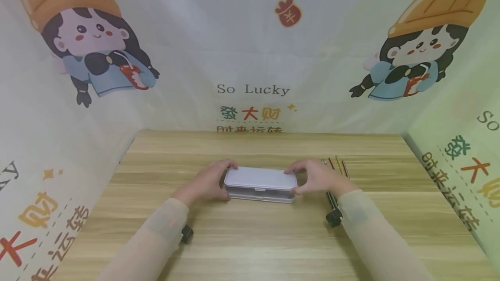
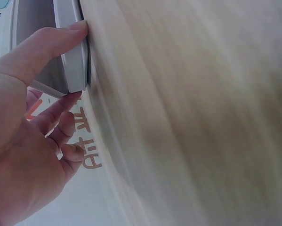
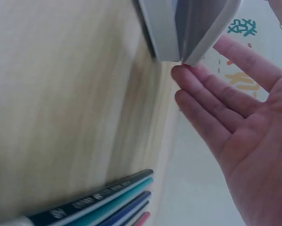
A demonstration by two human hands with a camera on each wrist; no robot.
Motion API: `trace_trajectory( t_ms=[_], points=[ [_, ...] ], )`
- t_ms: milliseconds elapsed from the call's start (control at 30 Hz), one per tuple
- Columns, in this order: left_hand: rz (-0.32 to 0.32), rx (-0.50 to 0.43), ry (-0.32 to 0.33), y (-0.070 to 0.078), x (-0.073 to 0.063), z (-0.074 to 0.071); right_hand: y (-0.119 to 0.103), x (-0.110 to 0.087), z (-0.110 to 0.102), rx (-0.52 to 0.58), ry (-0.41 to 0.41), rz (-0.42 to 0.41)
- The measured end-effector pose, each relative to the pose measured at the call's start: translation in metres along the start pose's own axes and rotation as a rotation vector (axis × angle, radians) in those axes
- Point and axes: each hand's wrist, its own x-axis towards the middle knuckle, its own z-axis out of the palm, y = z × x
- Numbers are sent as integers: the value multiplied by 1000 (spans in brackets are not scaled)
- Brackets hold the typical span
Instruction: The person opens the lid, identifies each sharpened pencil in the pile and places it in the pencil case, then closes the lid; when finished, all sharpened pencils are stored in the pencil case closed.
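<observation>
A white pencil case (image 1: 261, 178) lies on the wooden table, its lid partly raised and a gap along the front. At its left end, my left hand (image 1: 211, 181) grips the case, thumb on the lower front edge and fingers at the end and back. My right hand (image 1: 319, 178) holds the other end, with the index finger on the lid and the thumb at the front corner. In the right wrist view, the lid of the case (image 3: 211, 28) stands at an angle to the base, fingers against its end. The case's inside is mostly hidden.
Several pencils (image 3: 98, 200) lie side by side on the table (image 1: 250, 237), right of the case and partly behind my right hand. Black wrist cameras (image 1: 333, 218) hang below both forearms. A printed cloth (image 1: 250, 51) hangs behind and along the sides.
</observation>
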Motion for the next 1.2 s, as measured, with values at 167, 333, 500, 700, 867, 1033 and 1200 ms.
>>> trace_trajectory(
  t_ms=[167, 333, 500, 700, 867, 1033, 1200],
  points=[
    [-10, -12, 10, 0, -1, -1, 2, 1, -3, 24, -1, -2],
    [-8, -36, 15, -2, -2, -1, 3, 1, -4, 41, 8, -8],
    [7, -66, 14, -5, -3, -2, 3, 1, -5, 42, 17, -10],
    [-10, -88, 10, -10, -5, -2, 3, 1, -7, 48, 16, -14],
    [-43, -133, 23, -11, -6, -1, 4, 1, -9, 47, 16, 14],
    [-66, -165, 34, -11, -6, -1, 4, 1, -11, 60, 55, 39],
    [-90, -170, 43, -13, -6, 0, 6, 4, -10, 100, 94, 78]
  ],
)
